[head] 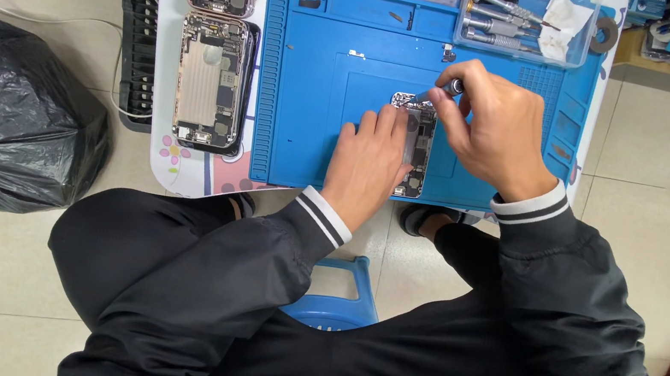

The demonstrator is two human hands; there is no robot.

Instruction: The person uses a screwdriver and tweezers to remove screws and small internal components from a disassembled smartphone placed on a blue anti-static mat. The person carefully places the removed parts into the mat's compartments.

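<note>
Opened phone chassis [420, 143] lies flat on the blue repair mat [312, 99], long axis running away from the person, under the flat left hand [368, 162], while right hand [494, 127] fingers pinch a screwdriver [443, 90] above its top end.

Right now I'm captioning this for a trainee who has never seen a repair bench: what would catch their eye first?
The bright blue work mat fills the table's middle. At its centre lies an opened phone, pinned flat by the left hand while the right hand holds a small screwdriver to its top end. Left of the mat, two more opened phones lie one above the other on a white surface, and a clear tray of tools sits at the mat's top right.
</note>
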